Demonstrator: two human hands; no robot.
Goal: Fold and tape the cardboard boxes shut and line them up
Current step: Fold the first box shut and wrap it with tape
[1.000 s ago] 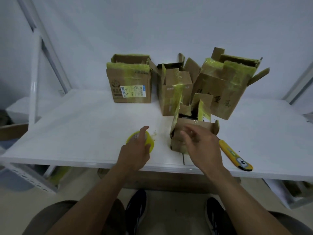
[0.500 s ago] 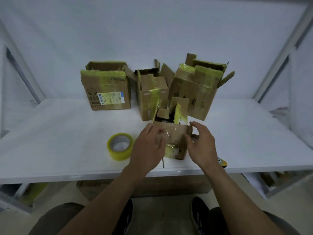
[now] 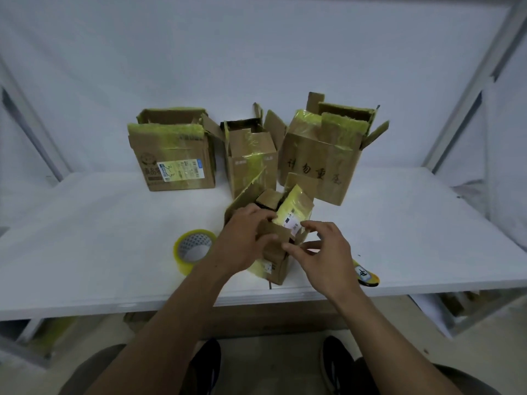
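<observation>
A small cardboard box (image 3: pixel 277 269) with old yellow tape stands near the table's front edge, its flaps up. My left hand (image 3: pixel 242 240) grips its near flap and left side. My right hand (image 3: pixel 322 252) is curled at the box's right corner, thumb on the front face and forefinger at the labelled yellow flap (image 3: pixel 295 208). A roll of yellow tape (image 3: pixel 194 249) lies flat just left of my left hand. Three bigger open boxes stand at the back: left (image 3: pixel 174 158), middle (image 3: pixel 251 158), right (image 3: pixel 319 161).
A yellow utility knife (image 3: pixel 366 275) lies on the white table (image 3: pixel 85 238) right of my right hand, near the front edge. A slanted metal shelf post (image 3: pixel 470 81) rises at the back right. My knees and shoes are below the table.
My left hand left the tape roll and went to the small box. Both hands now hold that box, which has turned and sits closer to the front edge.
</observation>
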